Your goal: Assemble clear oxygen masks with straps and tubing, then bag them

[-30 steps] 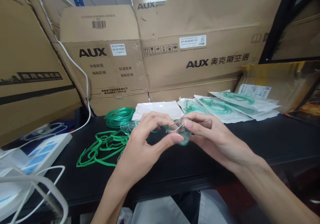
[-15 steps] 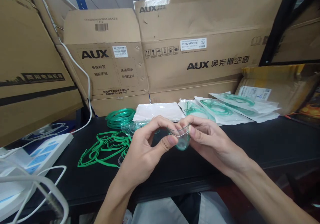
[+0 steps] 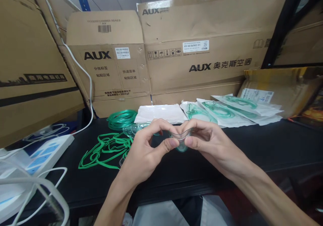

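Left hand [image 3: 145, 152] and right hand [image 3: 217, 145] pinch rim of clear cup [image 3: 181, 149] over surface [image 3: 174, 175]; green straps [image 3: 108, 146] toward surface's left edge.

Left hand [image 3: 147, 153] and right hand [image 3: 215, 143] are held super close, thumbs [image 3: 168, 145] pretty much pointed at each other, fingers [image 3: 157, 126] curled in a pinch on both. Left forearm [image 3: 114, 199] and right forearm [image 3: 267, 190] are bare and angled inward.
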`<state>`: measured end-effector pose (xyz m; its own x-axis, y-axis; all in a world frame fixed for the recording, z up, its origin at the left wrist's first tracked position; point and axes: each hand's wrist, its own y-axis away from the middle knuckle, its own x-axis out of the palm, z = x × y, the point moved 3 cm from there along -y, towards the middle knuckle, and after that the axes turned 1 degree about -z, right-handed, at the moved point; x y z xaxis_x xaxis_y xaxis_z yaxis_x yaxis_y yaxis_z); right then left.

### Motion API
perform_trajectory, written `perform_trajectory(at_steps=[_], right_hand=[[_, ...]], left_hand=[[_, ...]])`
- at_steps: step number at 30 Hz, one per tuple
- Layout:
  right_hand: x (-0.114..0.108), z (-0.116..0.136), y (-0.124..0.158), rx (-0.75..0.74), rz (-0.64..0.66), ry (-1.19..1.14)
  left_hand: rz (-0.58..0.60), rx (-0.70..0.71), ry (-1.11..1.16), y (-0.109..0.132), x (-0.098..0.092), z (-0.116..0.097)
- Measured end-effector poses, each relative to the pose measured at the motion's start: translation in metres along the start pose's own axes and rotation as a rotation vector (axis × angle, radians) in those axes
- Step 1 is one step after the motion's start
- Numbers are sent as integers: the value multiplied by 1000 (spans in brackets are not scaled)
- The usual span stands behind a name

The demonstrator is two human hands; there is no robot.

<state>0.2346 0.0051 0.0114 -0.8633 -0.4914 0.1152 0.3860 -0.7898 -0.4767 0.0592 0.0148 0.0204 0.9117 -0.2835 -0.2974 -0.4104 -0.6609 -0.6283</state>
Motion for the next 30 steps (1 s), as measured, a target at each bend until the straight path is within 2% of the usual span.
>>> perform_trajectory(at_steps=[13, 17, 25, 27, 30], right_hand=[[1, -6, 1, 11, -60, 14], [1, -5, 0, 1, -19, 32], [-10, 3, 0, -67, 16, 272], [-9, 7, 0, -100, -13, 372], [-4, 11, 1, -159, -61, 502]], left_hand=[[-11, 8, -27, -2, -1, -1], [-28, 20, -62, -2, -4, -2], [12, 14, -6, 1, -2, -3], [16, 32, -62, 2, -2, -7], [-19, 93, -278, 4, -2, -17]])
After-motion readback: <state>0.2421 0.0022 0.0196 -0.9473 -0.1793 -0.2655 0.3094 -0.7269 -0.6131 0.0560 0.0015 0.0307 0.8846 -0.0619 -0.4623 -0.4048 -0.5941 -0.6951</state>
